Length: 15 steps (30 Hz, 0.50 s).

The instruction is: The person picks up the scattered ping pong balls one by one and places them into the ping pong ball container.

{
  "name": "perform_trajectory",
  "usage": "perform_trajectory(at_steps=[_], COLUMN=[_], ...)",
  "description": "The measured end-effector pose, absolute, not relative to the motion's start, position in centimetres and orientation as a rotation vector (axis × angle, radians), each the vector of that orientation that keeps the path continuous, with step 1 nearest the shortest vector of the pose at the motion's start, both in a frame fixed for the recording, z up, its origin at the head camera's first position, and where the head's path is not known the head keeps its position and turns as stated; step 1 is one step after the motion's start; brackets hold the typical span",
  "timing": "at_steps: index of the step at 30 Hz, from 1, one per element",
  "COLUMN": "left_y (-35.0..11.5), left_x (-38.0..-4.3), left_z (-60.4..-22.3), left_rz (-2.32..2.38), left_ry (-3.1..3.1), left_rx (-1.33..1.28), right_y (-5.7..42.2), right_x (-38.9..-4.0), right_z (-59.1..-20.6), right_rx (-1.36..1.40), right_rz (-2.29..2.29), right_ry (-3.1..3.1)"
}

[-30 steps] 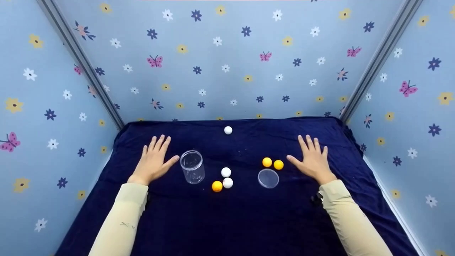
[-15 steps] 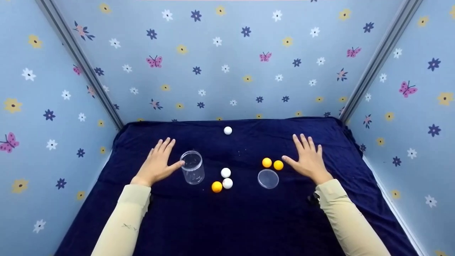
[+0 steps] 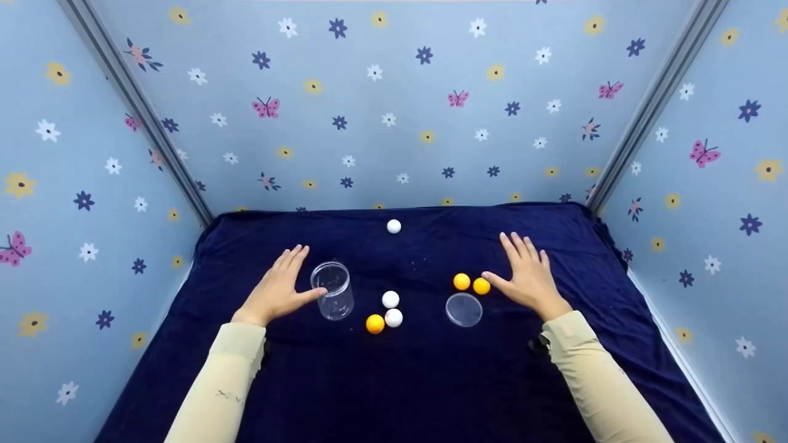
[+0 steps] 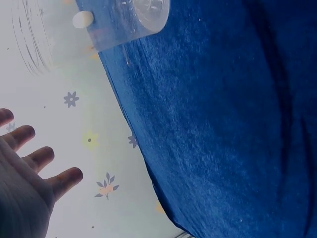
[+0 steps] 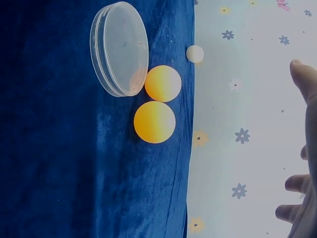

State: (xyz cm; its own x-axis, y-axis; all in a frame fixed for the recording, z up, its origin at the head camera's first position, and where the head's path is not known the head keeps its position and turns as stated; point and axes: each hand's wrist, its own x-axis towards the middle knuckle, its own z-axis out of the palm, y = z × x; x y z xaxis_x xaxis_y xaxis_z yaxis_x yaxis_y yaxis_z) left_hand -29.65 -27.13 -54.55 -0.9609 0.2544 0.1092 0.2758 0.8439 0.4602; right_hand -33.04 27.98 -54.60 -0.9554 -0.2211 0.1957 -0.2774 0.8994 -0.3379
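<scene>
My left hand [image 3: 278, 292] is held with fingers extended beside a clear plastic jar [image 3: 335, 301], its thumb overlapping the jar in the head view. A gap shows between that hand and the jar [image 4: 114, 25] in the left wrist view. The jar stands upright without a lid. On the other side, my right hand [image 3: 530, 283] is spread and holds nothing. Its thumb comes near two orange ping-pong balls [image 3: 462, 282], which sit behind a clear round lid [image 3: 464, 309]. In the right wrist view the lid [image 5: 121, 49] lies close to those orange balls [image 5: 154, 122].
Between jar and lid, two white ping-pong balls [image 3: 390, 299] and an orange ball [image 3: 375, 323] cluster together. Another white ball [image 3: 394, 226] lies near the back edge. Dark blue cloth [image 3: 394, 387] covers the table, and patterned walls [image 3: 394, 92] enclose it on three sides.
Both hands have moved inward: the left one rightward toward the jar, the right one leftward toward the two orange balls. The jar, lid and balls stay where they were.
</scene>
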Motion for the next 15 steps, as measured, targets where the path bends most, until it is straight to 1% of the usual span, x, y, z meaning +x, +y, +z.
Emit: perform_trajectory(at_steps=[15], left_y=[-26.44], left_x=[-29.37], left_z=[-55.37], left_rz=[-0.936], left_ry=[-2.971], left_rx=[-0.420], right_y=[27.17], right_x=[-32.71], right_z=[-55.05], right_rx=[0.476], right_rz=[0.593], right_ry=[-2.843])
